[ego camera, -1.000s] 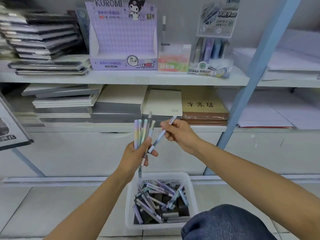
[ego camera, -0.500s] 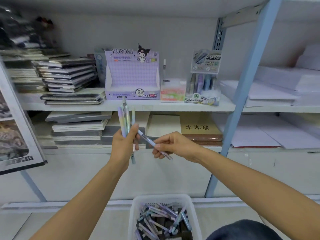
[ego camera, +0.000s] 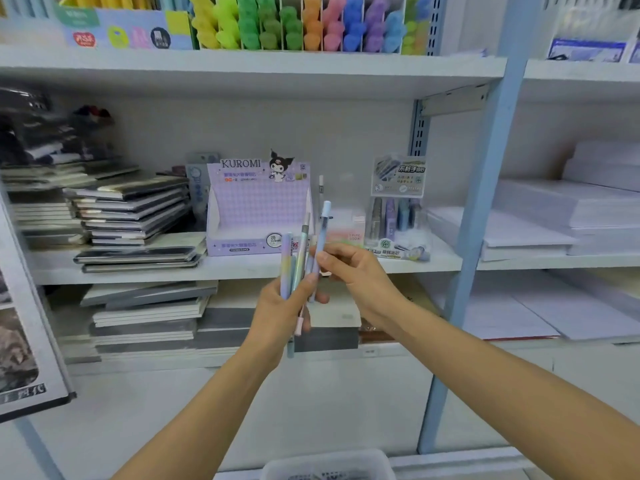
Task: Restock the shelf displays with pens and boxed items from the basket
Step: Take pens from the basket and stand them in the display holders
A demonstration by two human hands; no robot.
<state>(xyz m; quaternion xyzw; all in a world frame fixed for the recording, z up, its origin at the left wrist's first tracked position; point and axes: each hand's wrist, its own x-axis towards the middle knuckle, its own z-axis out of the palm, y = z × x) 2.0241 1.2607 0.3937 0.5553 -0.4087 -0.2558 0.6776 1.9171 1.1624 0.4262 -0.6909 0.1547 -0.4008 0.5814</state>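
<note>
Facing the purple KUROMI box [ego camera: 257, 211], left hand [ego camera: 277, 317] grips a pen bundle [ego camera: 287, 261], right hand [ego camera: 355, 273] pinches a blue pen [ego camera: 323, 223].

Both hands have risen from over the basket [ego camera: 329, 463] to the front edge of the middle shelf [ego camera: 138, 273], before the Kuromi box [ego camera: 256, 216]. The right hand [ego camera: 353, 275] has turned its pen [ego camera: 322, 230] from slanted to upright and brought it alongside the bundle [ego camera: 287, 261] in the left hand [ego camera: 277, 313]. The basket has sunk to the bottom edge of view, with only its rim showing.
</note>
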